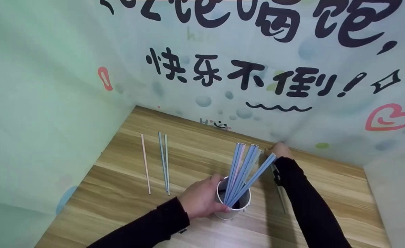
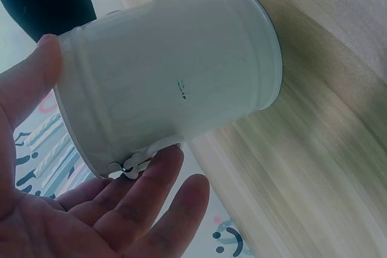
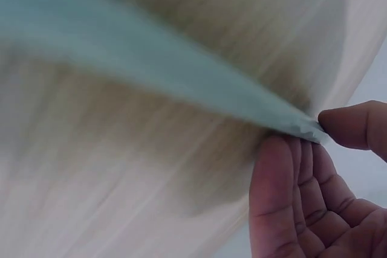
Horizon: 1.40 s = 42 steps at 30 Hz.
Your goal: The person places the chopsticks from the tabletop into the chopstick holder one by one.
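My left hand (image 1: 202,197) grips a small white metal bucket (image 1: 224,216) near its rim. In the left wrist view, the thumb sits at the rim of the bucket (image 2: 175,58) and the fingers lie by its side handle (image 2: 154,150). Several blue, pink and green chopsticks (image 1: 248,165) lean in the bucket. Beyond it to the right, my right hand (image 1: 278,150) pinches a pale green chopstick (image 3: 157,74) by its ridged end, between thumb and fingertips. That chopstick's other end (image 1: 283,201) points back towards me, partly hidden by the sleeve.
On the wooden table (image 1: 113,193), a pink chopstick (image 1: 146,163) lies at the left. A blue chopstick (image 1: 162,158) and a green chopstick (image 1: 167,160) lie side by side nearby. A printed cloth wall (image 1: 174,96) stands along the back edge, with another at the left.
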Motion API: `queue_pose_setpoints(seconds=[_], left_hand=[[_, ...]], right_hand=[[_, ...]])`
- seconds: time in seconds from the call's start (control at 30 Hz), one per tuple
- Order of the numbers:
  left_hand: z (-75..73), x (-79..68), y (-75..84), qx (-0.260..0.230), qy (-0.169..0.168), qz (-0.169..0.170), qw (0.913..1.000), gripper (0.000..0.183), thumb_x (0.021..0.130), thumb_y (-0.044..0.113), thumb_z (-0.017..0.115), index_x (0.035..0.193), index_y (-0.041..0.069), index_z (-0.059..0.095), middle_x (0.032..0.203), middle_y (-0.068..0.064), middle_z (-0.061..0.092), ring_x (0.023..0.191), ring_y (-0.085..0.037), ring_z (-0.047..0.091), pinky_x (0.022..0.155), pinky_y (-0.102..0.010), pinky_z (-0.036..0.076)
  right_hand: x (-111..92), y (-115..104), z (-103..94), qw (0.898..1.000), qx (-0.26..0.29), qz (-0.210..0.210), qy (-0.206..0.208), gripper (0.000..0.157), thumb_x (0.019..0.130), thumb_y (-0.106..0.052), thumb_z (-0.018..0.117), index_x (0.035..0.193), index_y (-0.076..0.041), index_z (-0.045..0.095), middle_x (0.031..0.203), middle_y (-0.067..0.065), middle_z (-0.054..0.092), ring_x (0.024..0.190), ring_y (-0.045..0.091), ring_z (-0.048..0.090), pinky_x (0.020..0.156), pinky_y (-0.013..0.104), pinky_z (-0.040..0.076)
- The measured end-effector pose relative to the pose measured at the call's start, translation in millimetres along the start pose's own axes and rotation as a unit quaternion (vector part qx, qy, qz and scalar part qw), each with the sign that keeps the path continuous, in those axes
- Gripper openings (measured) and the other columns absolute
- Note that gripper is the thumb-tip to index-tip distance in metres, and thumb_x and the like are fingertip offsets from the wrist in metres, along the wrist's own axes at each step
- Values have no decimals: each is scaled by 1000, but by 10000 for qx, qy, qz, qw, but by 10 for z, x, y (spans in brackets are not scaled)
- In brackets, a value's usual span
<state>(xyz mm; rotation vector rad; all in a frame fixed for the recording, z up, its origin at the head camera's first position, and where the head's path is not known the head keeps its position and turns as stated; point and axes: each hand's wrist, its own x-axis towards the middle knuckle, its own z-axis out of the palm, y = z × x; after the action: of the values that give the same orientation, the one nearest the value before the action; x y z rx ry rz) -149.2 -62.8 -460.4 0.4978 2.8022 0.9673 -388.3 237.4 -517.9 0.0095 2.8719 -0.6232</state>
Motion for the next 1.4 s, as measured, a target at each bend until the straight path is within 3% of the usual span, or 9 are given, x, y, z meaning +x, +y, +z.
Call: queue_pose_setpoints(seconds=[0.1, 0.2, 0.4, 0.57, 0.73, 0.97, 1.1, 1.4], left_hand=[[-1, 4, 1, -13, -13, -24, 10000, 76, 75, 46, 88, 130, 8, 50, 117, -11, 71, 108, -25, 69, 93, -40, 56], [2, 5, 3, -16, -17, -29, 10000, 77, 75, 46, 88, 131, 9, 50, 119, -12, 71, 109, -27, 69, 94, -41, 56], [3, 3, -5, -99, -14, 22, 9999, 76, 77, 45, 87, 131, 8, 49, 121, -13, 70, 111, -27, 68, 96, -42, 55], [-4, 6, -18, -171, -44, 55, 9998, 76, 78, 44, 86, 132, 7, 48, 123, -15, 69, 113, -27, 67, 98, -43, 54], [2, 12, -17, -215, -77, 56, 9997, 76, 79, 44, 86, 134, 8, 48, 126, -14, 68, 116, -27, 66, 100, -45, 53], [19, 27, -10, -250, 15, 139, 9996, 75, 77, 42, 88, 131, 7, 50, 121, -16, 69, 111, -30, 67, 97, -47, 54], [16, 31, -6, -278, -34, 34, 9996, 77, 77, 41, 88, 133, 7, 49, 125, -17, 68, 115, -31, 66, 99, -48, 53], [4, 32, 21, -321, -81, 3, 9995, 79, 78, 40, 88, 137, 7, 48, 129, -17, 67, 119, -33, 65, 102, -50, 52]], right_hand=[[-101, -17, -67, 9995, -57, -281, 100, 39, 97, -26, 62, 107, 10, 73, 108, 27, 73, 93, 40, 69, 83, 51, 57], [-229, -53, -144, 9996, 38, -284, 87, 39, 99, -21, 59, 116, 13, 67, 118, 32, 68, 102, 44, 67, 85, 50, 57], [-405, -24, -323, 9982, 552, -195, 147, 31, 100, -16, 59, 117, 9, 65, 113, 28, 69, 81, 24, 68, 74, 34, 55], [-550, 6, -491, 9934, 1107, -153, 244, 31, 101, -20, 58, 116, 6, 65, 104, 18, 70, 81, 19, 69, 76, 31, 56], [-746, 12, -634, 9829, 1758, -254, 494, 33, 102, -19, 58, 121, 7, 61, 106, 16, 67, 80, 13, 67, 75, 26, 60], [-1038, -7, -833, 9596, 2630, -342, 940, 34, 101, -19, 60, 123, 7, 57, 105, 16, 64, 72, 5, 66, 77, 27, 61], [-1187, -33, -966, 9520, 2840, -310, 1102, 35, 101, -23, 62, 123, 4, 56, 101, 8, 60, 74, 5, 65, 75, 24, 61], [-1490, -153, -1251, 9326, 3297, -505, 1378, 33, 100, -23, 63, 120, 2, 55, 96, 3, 62, 77, 5, 67, 76, 24, 61]])
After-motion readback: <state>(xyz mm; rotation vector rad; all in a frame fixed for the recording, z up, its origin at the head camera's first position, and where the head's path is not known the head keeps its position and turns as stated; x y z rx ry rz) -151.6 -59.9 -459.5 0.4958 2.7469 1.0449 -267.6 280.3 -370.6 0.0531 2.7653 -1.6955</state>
